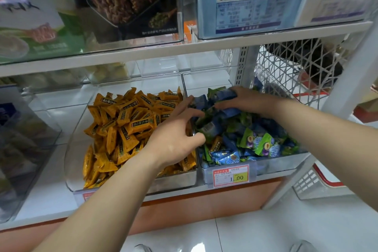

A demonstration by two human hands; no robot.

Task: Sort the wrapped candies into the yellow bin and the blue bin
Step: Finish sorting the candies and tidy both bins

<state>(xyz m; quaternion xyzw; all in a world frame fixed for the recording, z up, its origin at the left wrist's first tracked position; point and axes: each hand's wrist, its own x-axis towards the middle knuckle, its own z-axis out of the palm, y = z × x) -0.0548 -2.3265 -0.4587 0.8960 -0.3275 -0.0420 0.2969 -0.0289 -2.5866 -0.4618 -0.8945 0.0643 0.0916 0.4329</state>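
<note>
**Status.** The yellow bin (70, 161) on the shelf (41, 194) holds a deep heap of yellow wrapped candies (126, 120); no blue or green wrapper shows among them. Just beside it on the right, the blue bin (278, 162) holds the blue and green wrapped candies (257, 139). At least one stray yellow candy (216, 142) lies in it near the front left corner, just beside the wall between the bins. Sorting is judged to be nearly complete. What remains is clearing strays from the blue bin; candies lower in either heap are hidden.

**Hands.** The left hand (176, 139) spans the wall between the bins. Its fingers (189, 102) are spread and lightly bent, reach into the blue pile and visibly grasp nothing. The right hand (247, 99) rests on the back of the blue pile, fingers stretched leftward over the wrappers. Whether it pinches any candy cannot be told.

**Other items.** A price tag (231, 176) is fixed to the front of the blue bin.
</note>
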